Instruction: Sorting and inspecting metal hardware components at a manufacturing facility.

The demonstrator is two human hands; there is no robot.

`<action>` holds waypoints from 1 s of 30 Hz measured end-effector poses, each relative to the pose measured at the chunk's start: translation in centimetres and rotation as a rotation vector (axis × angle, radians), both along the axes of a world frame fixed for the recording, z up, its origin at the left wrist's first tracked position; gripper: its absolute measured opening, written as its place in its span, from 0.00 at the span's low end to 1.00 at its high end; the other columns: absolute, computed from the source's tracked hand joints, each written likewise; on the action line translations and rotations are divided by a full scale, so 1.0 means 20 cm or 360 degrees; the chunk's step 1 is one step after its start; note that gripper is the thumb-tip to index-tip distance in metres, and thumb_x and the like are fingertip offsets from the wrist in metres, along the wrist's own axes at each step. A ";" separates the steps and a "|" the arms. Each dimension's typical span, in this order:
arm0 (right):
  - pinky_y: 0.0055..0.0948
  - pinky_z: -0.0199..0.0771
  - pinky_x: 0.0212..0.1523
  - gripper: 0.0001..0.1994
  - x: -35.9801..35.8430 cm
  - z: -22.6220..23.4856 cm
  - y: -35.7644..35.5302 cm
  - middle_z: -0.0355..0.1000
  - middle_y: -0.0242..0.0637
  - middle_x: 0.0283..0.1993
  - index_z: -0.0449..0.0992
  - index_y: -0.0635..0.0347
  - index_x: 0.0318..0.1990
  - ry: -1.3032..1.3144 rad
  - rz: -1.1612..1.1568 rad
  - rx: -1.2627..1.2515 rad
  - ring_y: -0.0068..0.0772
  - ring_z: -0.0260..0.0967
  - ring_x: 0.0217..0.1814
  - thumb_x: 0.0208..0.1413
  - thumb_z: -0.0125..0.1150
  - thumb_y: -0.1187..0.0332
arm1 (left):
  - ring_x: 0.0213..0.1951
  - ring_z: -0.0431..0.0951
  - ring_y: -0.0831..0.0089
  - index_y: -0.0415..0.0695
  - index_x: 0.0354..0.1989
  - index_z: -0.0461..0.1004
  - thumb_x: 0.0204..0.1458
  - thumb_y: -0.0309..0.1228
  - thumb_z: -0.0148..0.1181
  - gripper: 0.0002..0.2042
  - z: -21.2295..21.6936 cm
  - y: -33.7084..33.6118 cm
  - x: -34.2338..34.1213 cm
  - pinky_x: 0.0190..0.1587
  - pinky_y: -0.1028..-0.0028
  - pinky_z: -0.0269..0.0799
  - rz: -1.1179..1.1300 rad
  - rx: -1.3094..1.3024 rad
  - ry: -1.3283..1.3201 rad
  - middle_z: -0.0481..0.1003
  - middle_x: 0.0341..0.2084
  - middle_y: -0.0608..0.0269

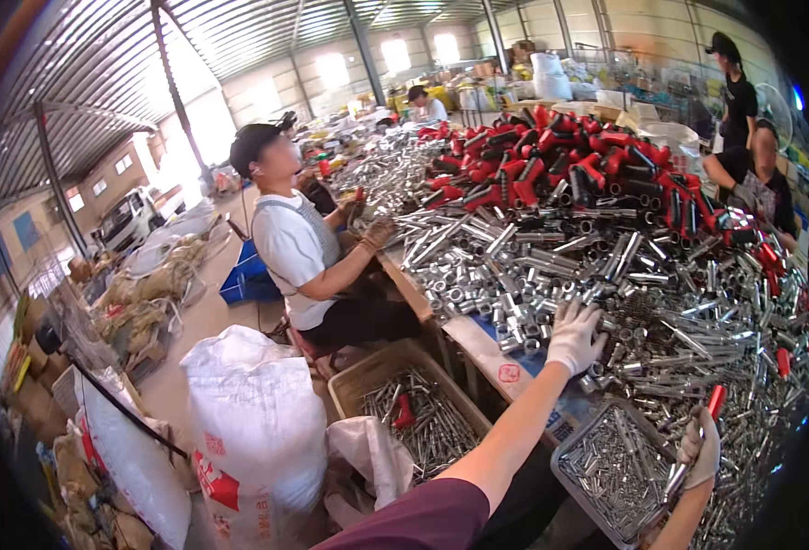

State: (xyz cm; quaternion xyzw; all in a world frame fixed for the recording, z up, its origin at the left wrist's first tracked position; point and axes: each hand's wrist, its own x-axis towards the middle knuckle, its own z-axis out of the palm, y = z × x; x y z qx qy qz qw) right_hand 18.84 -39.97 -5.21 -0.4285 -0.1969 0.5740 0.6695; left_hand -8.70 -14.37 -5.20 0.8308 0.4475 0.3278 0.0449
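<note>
My left hand, in a white glove, reaches out over a heap of shiny metal sockets. Its fingers are spread and rest on the pieces at the pile's near edge. Closer to me, my gloved right hand is wrapped round a red-handled metal tool. The red end points up and a silver end sticks out below the fist; its exact kind is not clear. Beside that hand stands a grey tray of small metal pieces. Many slim metal rods and bits lie in the heap between and beyond my hands.
Red-and-black handles are piled at the table's back. A tan crate of metal parts and a white woven sack stand left of my arm. A person in a white shirt sits at the table's left; others work farther off.
</note>
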 end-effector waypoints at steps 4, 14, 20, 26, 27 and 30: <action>0.20 0.41 0.08 0.10 -0.04 0.00 0.02 0.50 0.19 0.16 0.74 0.47 0.42 0.0039 -0.0113 -0.0080 0.13 0.43 0.10 0.67 0.52 0.54 | 0.70 0.53 0.54 0.45 0.60 0.69 0.54 0.43 0.57 0.26 0.01 -0.03 -0.05 0.74 0.54 0.38 0.0020 0.0017 0.0020 0.66 0.63 0.60; 0.20 0.41 0.09 0.11 -0.05 0.01 0.01 0.51 0.19 0.16 0.73 0.49 0.45 0.0079 -0.0158 -0.0094 0.13 0.43 0.10 0.67 0.52 0.55 | 0.70 0.55 0.55 0.45 0.58 0.71 0.53 0.42 0.58 0.24 0.00 -0.03 -0.04 0.73 0.53 0.40 0.0006 0.0069 -0.0078 0.68 0.61 0.60; 0.20 0.41 0.09 0.12 -0.04 -0.01 0.02 0.51 0.19 0.16 0.73 0.49 0.46 0.0070 -0.0146 -0.0083 0.13 0.43 0.10 0.67 0.52 0.54 | 0.69 0.55 0.55 0.45 0.58 0.71 0.53 0.42 0.58 0.25 0.01 -0.02 -0.04 0.73 0.53 0.40 0.0012 0.0056 -0.0071 0.68 0.61 0.60; 0.21 0.42 0.08 0.13 -0.02 -0.02 0.03 0.52 0.19 0.16 0.73 0.50 0.47 0.0042 -0.0100 -0.0083 0.13 0.44 0.09 0.67 0.51 0.54 | 0.70 0.55 0.56 0.45 0.59 0.71 0.53 0.42 0.58 0.25 0.01 -0.04 -0.06 0.73 0.53 0.40 0.0032 0.0025 -0.0056 0.68 0.62 0.61; 0.21 0.42 0.08 0.13 -0.02 -0.04 0.03 0.52 0.19 0.16 0.73 0.50 0.47 0.0036 -0.0101 -0.0086 0.13 0.44 0.09 0.67 0.51 0.54 | 0.70 0.55 0.56 0.45 0.59 0.71 0.53 0.42 0.58 0.25 0.01 -0.04 -0.06 0.74 0.53 0.39 0.0030 0.0018 -0.0059 0.68 0.62 0.61; 0.21 0.44 0.07 0.13 -0.05 -0.01 0.02 0.52 0.20 0.16 0.72 0.50 0.46 -0.0062 -0.0304 -0.0143 0.15 0.45 0.08 0.67 0.50 0.53 | 0.70 0.55 0.56 0.46 0.59 0.71 0.53 0.43 0.58 0.25 0.01 -0.04 -0.04 0.74 0.53 0.39 0.0004 0.0021 -0.0072 0.68 0.62 0.61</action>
